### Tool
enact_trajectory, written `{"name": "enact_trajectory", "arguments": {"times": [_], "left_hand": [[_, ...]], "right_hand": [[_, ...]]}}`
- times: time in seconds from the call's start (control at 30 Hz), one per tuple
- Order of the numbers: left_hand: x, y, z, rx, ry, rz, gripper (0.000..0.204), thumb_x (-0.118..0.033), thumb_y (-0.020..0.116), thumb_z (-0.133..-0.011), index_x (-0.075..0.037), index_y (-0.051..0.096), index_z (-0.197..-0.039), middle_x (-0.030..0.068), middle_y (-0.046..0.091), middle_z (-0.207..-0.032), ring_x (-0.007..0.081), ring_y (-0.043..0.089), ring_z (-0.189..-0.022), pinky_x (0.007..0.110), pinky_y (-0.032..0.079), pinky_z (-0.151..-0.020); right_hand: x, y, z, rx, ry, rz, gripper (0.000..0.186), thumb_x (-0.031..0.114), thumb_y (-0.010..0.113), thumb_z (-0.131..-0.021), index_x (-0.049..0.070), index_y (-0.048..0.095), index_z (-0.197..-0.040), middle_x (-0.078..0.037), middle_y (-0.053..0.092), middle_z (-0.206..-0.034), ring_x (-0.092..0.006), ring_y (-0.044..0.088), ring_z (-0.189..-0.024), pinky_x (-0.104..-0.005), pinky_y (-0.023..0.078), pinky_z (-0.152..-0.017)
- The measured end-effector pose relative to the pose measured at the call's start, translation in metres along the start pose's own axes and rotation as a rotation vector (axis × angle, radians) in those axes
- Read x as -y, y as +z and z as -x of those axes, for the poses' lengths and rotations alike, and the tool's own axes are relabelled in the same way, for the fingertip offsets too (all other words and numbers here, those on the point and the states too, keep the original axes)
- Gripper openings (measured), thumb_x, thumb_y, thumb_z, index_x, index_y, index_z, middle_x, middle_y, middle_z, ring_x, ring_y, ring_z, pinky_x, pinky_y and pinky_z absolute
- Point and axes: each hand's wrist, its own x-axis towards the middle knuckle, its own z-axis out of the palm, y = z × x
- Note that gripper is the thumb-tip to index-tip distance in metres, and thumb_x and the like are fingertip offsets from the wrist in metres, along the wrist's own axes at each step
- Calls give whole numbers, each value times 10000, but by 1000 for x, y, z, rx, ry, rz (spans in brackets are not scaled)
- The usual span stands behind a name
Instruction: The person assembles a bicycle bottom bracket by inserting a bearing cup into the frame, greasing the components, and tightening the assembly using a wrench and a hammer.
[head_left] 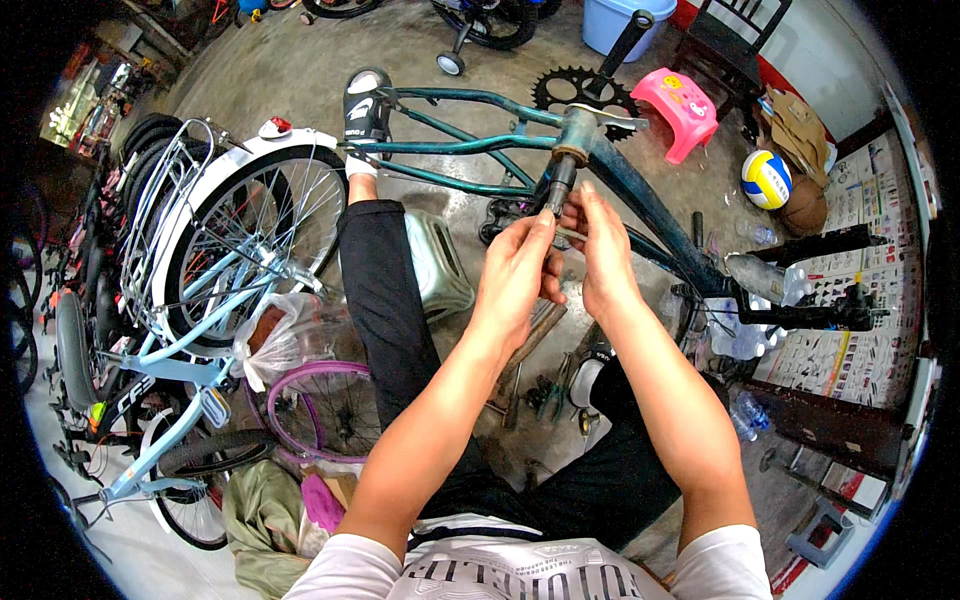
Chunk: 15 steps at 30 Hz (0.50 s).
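Two hands at centre, left hand and right hand both pinching one dark axle under one teal bicycle frame, one pink stool far right, two balls right.

A single head-worn fisheye camera is looking steeply down and forward from the person's own eye height, taking in the chest at the lower edge and both forearms rising toward the middle. It is sitting close to the hands, which are filling the centre, while the concrete floor is curving away toward the dark round rim. No second view is sharing the scene.
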Motion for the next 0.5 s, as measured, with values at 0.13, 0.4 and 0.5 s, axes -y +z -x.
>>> {"name": "enact_trajectory", "arguments": {"times": [0.13, 0.4, 0.5], "left_hand": [[-6, 3, -14, -12, -81, 1, 353, -429, 554, -1060, -82, 612, -1096, -26, 519, -707, 87, 425, -531, 299, 445, -557], [0, -5, -27, 119, -164, 268, 308, -374, 537, -1075, -78, 619, -1057, -45, 502, -702, 75, 415, -545, 290, 418, -549], [2, -3, -27, 67, -113, 230, 264, -341, 591, -1055, -81, 632, -1074, -45, 529, -703, 74, 437, -547, 287, 437, -572]], "right_hand": [[-5, -4, -18, 124, -4, 13, 515, 525, 487, -1060, 82, 686, -1232, -24, 690, -1140, -148, 591, -1019, -385, 419, -964], [0, -10, -27, 275, -24, 31, 576, 576, 475, -1052, 90, 700, -1265, -24, 618, -931, -144, 527, -914, -333, 428, -842], [-1, -8, -27, 297, 0, 0, 594, 592, 482, -1047, 87, 694, -1278, -17, 616, -903, -132, 532, -860, -312, 436, -796]]}}
